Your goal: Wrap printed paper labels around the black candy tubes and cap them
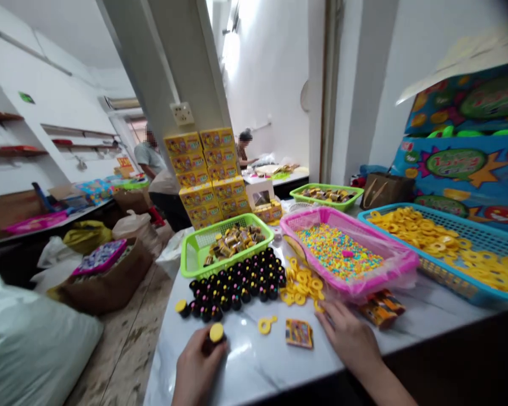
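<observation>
My left hand (197,366) is closed around a small black bottle with a yellow cap (216,334), held upright on the white marble table (258,361). My right hand (349,335) lies flat on the table, fingers stretched toward a pile of yellow rings (300,285). Between the hands lie a single yellow ring piece (266,324) and a small printed packet (298,332). A cluster of several black bottles (241,282) stands just beyond, one with a yellow cap (181,307) at its left.
A pink basket of coloured beads (342,254), a green basket of packets (226,241), a blue basket of yellow rings (449,242) and stacked yellow boxes (205,175) fill the table. Sacks and boxes crowd the floor at left. Two people work at the back.
</observation>
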`<move>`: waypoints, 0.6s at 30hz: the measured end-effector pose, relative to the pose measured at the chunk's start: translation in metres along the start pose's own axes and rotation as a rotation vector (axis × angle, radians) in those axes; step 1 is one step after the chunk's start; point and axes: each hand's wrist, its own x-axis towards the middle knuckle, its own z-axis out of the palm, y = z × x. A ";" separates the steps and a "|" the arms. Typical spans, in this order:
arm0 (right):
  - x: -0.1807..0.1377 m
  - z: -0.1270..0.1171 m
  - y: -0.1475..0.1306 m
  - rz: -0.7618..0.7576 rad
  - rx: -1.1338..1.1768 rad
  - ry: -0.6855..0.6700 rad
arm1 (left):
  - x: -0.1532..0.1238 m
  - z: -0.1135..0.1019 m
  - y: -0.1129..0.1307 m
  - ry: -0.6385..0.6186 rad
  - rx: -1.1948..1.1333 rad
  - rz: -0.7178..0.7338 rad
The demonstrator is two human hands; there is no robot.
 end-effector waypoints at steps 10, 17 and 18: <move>-0.014 -0.019 0.006 0.036 0.209 -0.010 | -0.008 0.010 0.000 -0.022 -0.053 0.031; -0.012 -0.015 0.002 0.037 0.147 -0.046 | -0.007 0.008 0.000 0.006 -0.026 0.084; -0.012 -0.015 0.002 0.035 0.142 -0.049 | -0.007 0.008 -0.001 0.006 -0.026 0.085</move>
